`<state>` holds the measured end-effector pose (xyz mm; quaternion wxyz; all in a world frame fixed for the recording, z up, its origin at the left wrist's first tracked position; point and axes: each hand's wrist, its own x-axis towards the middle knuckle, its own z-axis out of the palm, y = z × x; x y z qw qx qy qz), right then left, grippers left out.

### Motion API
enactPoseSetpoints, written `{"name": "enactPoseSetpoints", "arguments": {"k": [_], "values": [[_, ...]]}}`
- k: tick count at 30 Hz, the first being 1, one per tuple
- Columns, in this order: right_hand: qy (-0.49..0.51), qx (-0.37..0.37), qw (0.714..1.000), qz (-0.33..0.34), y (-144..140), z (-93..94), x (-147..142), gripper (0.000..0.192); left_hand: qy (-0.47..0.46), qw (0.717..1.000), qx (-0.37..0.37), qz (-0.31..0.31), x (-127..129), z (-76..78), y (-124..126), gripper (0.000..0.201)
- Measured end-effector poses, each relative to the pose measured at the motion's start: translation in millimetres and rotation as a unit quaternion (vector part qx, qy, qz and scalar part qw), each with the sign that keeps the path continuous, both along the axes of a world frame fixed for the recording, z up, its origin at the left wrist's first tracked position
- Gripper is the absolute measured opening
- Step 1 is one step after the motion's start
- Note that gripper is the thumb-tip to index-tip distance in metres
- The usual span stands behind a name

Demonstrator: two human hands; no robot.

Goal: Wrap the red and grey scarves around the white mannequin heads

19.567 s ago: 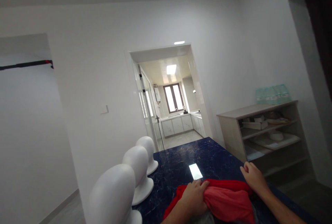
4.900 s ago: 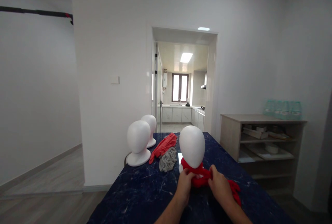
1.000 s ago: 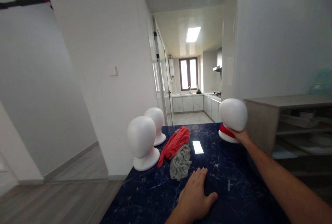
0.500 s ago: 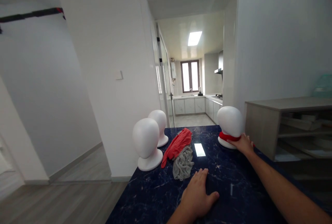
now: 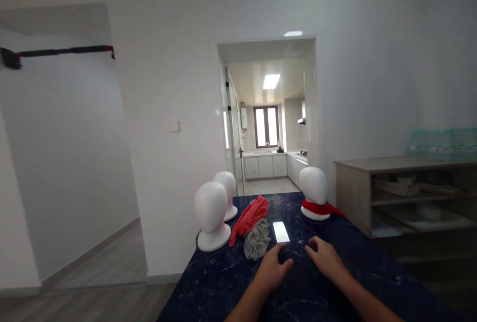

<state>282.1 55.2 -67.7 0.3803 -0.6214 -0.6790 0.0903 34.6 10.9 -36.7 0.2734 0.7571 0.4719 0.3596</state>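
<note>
Both my hands hover over or rest on the dark blue marbled table (image 5: pixel 298 282), holding nothing. My left hand (image 5: pixel 271 267) has its thumb apart from its fingers, just below the grey scarf (image 5: pixel 257 240). A red scarf (image 5: pixel 250 217) lies bunched against the grey one. My right hand (image 5: pixel 324 257) is a little to the right, thumb and fingers apart. Beyond it stands a white mannequin head (image 5: pixel 313 185) with a darker red scarf (image 5: pixel 318 207) round its neck, one end trailing right. Two bare mannequin heads, a nearer one (image 5: pixel 211 207) and a farther one (image 5: pixel 226 183), stand at the left.
A wooden shelf unit (image 5: pixel 354 188) stands right of the table, with bottles (image 5: pixel 441 143) on top and trays inside. Behind the table a doorway opens to a kitchen with a window (image 5: pixel 266 125). A white wall (image 5: pixel 167 173) is at the left.
My right hand has let go of the red scarf on the right head and come back toward me. My left hand has lifted its fingers into a curve. The camera view has tilted up.
</note>
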Motion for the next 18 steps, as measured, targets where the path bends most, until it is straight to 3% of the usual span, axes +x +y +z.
{"name": "enactPoseSetpoints", "arguments": {"k": [3, 5, 8, 10, 12, 14, 16, 18], "values": [[-0.050, 0.037, 0.997, -0.039, -15.9, 3.4, -4.5, 0.028, 0.015, 0.997, 0.004, 0.076, -11.9, 16.2, -0.8, 0.036], [-0.075, 0.035, 0.995, -0.052, -19.5, 5.6, -1.9, 0.032, 0.053, 0.986, 0.003, 0.157, -35.8, 28.3, -2.6, 0.029], [-0.085, 0.015, 0.996, -0.035, -18.9, 6.9, 0.8, 0.032, 0.098, 0.965, -0.010, 0.245, -101.9, 39.9, -5.3, 0.033], [-0.077, 0.001, 0.997, -0.025, -16.8, 7.4, -0.9, 0.029, 0.172, 0.927, -0.060, 0.328, -158.0, 39.6, -3.4, 0.028], [-0.065, -0.007, 0.998, -0.018, -14.2, 8.2, -4.2, 0.025, 0.222, 0.889, -0.073, 0.393, -210.1, 33.0, 3.2, 0.035], [-0.056, -0.010, 0.998, -0.014, -11.6, 9.2, -6.5, 0.025, 0.250, 0.854, -0.058, 0.452, -247.4, 23.0, 14.2, 0.054], [-0.051, -0.011, 0.999, -0.010, -9.4, 9.6, -6.3, 0.025, 0.239, 0.850, -0.008, 0.469, -266.2, 13.9, 27.9, 0.076], [-0.045, -0.009, 0.999, -0.004, -7.9, 9.6, -3.8, 0.023, 0.196, 0.873, 0.041, 0.445, -269.6, 9.1, 42.1, 0.091]]}}
